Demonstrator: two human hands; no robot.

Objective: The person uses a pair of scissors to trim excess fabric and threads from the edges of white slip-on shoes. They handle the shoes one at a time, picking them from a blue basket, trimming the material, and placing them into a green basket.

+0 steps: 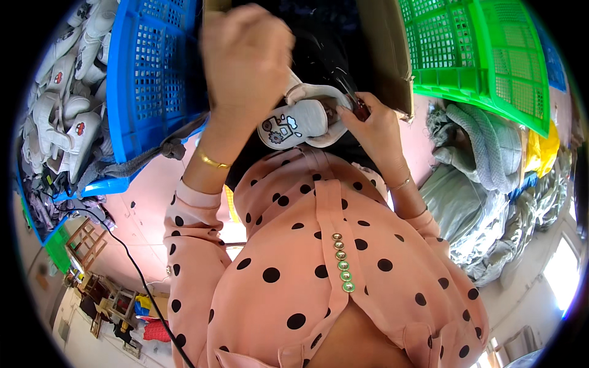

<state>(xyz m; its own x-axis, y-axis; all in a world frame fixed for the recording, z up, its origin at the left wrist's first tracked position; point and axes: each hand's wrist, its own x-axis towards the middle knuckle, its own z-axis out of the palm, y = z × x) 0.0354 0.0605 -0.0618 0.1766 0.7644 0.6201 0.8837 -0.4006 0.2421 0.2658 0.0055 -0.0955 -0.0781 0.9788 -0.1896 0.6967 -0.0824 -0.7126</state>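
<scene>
A small light-grey child's shoe (283, 130) with a tractor-like picture on its toe lies at my lap, its opening to the right. My right hand (375, 129) grips its collar, thumb on the edge. A dark-red, glossy piece with a shiny metal part (361, 109) shows by the same fingers; its kind I cannot make out. My left hand (248, 58) is raised above and left of the shoe, closed and blurred by motion. What its fingers hold, if anything, is hidden.
At left stands a blue plastic crate (150, 80), with many similar grey shoes (76, 122) beyond it. A cardboard box (386, 55) is ahead, a green crate (485, 61) to the right. Grey cloth (478, 147) and plastic-wrapped bundles (460, 202) lie at right. A black cable (138, 264) runs at left.
</scene>
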